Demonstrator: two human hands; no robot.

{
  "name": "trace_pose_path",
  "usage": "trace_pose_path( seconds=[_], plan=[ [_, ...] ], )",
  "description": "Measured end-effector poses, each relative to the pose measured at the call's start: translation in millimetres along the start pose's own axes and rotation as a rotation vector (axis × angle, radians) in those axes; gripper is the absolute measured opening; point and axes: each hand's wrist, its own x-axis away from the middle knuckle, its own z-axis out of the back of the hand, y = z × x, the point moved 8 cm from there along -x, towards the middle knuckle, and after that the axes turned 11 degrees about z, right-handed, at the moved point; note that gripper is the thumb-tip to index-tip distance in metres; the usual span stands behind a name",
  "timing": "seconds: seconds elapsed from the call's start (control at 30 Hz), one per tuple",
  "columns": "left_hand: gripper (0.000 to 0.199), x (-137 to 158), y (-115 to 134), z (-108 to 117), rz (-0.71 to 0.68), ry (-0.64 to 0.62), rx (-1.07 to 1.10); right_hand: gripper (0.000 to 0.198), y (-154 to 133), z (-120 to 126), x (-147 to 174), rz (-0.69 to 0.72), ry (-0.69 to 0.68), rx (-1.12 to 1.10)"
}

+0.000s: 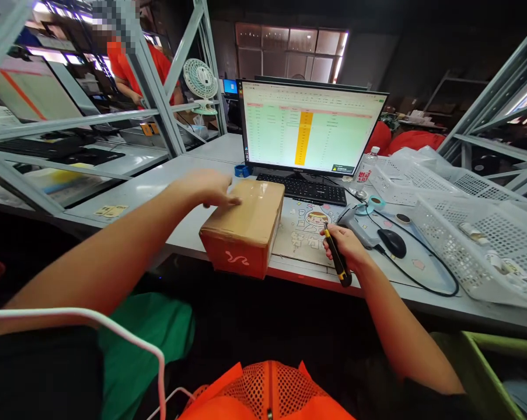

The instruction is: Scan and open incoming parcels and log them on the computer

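Note:
A taped cardboard box (257,207) with a red front face and a pale squiggle mark sits at the near edge of the desk, its top flaps closed. Over the left part of its top is my left hand (210,188), slightly blurred, with a finger stretched out towards the tape; whether it presses on the cardboard is hard to make out. My right hand (344,245) is closed around a black and yellow utility knife (338,259), held to the right of the box above a desk mat (302,236) with a cartoon print.
Behind the box stand a keyboard (311,188) and a monitor (311,128) showing a spreadsheet. A barcode scanner (357,227), a mouse (392,242) and cables lie at right, beside white plastic baskets (477,233). Metal frames flank the desk. A person in red (158,61) stands beyond the left frame.

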Motion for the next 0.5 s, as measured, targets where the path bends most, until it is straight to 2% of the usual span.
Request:
trace_pose_path(
  seconds=[0.1,0.17,0.2,0.3,0.43,0.5],
  plan=[
    [0.07,-6.2,49.7,-1.6,-0.174,0.018,0.156,0.037,-0.6,-5.7,-0.7,0.027,-0.017,0.013],
    [0.082,-21.8,75.7,-17.6,-0.2,-0.065,0.14,0.041,-2.8,-15.2,-1.8,0.049,-0.057,0.022],
    [0.087,-31.4,80.4,-25.7,-0.169,-0.106,0.112,0.043,-3.6,-18.6,-2.0,0.059,-0.074,0.024],
    [0.091,-56.1,61.5,-33.4,-0.006,-0.108,0.073,0.046,-4.6,-17.9,-0.6,0.09,-0.106,0.024],
    [0.083,-64.0,3.4,-12.2,0.151,0.1,0.151,0.053,-7.3,-6.2,-2.7,0.115,-0.114,0.014],
    [0.086,-56.9,-17.0,-2.0,0.165,0.186,0.169,0.051,-12.0,-7.4,-11.4,0.119,-0.116,0.003]
  ],
)
